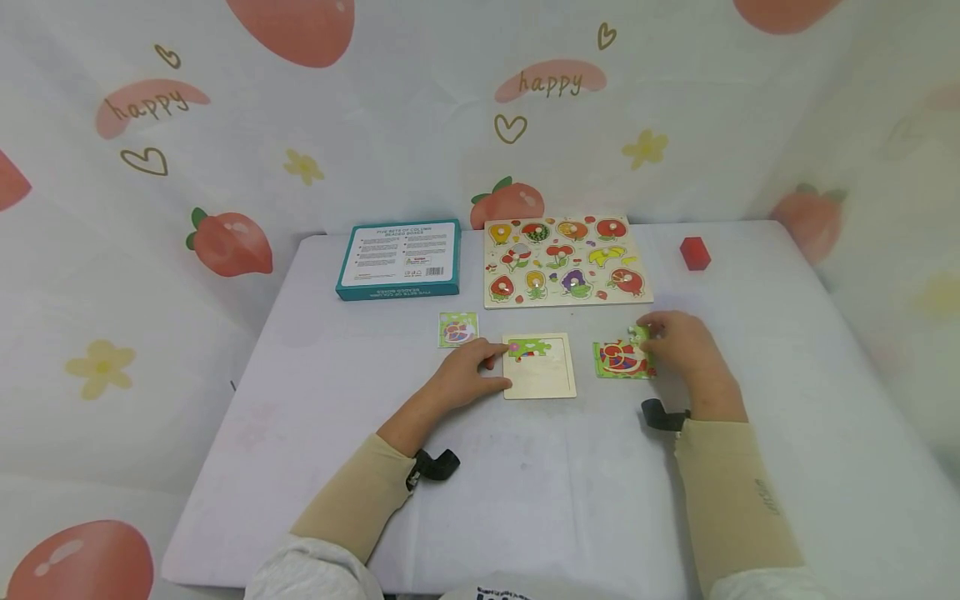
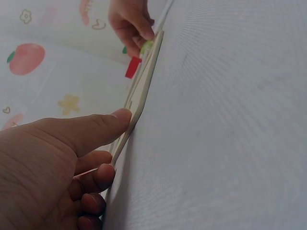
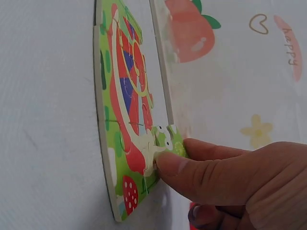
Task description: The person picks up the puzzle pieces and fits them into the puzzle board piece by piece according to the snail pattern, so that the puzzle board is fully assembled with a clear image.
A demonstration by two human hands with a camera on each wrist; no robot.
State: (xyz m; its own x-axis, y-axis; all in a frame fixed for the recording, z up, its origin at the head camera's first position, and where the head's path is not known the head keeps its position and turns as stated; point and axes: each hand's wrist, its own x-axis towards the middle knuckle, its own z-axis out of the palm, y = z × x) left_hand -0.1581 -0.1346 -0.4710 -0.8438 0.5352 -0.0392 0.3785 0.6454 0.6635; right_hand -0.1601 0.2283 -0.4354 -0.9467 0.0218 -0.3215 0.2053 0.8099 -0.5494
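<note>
My left hand [image 1: 465, 375] holds the left side of a pale wooden puzzle tray [image 1: 538, 383]. Its index finger lies over the tray's upper left, and its thumb is at the lower left edge. Green pieces with bits of red [image 1: 529, 347] lie along the tray's top. To the right, my right hand [image 1: 684, 342] pinches a green puzzle piece [image 3: 176, 139] with cartoon eyes on it between thumb and index finger. That piece is at the upper right of a group of snail-picture pieces [image 1: 618, 360], which lies on the table.
A small picture card [image 1: 457, 330] lies left of the tray. Behind stand a teal-edged flat box [image 1: 400, 260] and a fruit peg board [image 1: 567, 262]. A red block [image 1: 695, 253] sits at the back right of the white table [image 1: 525, 492].
</note>
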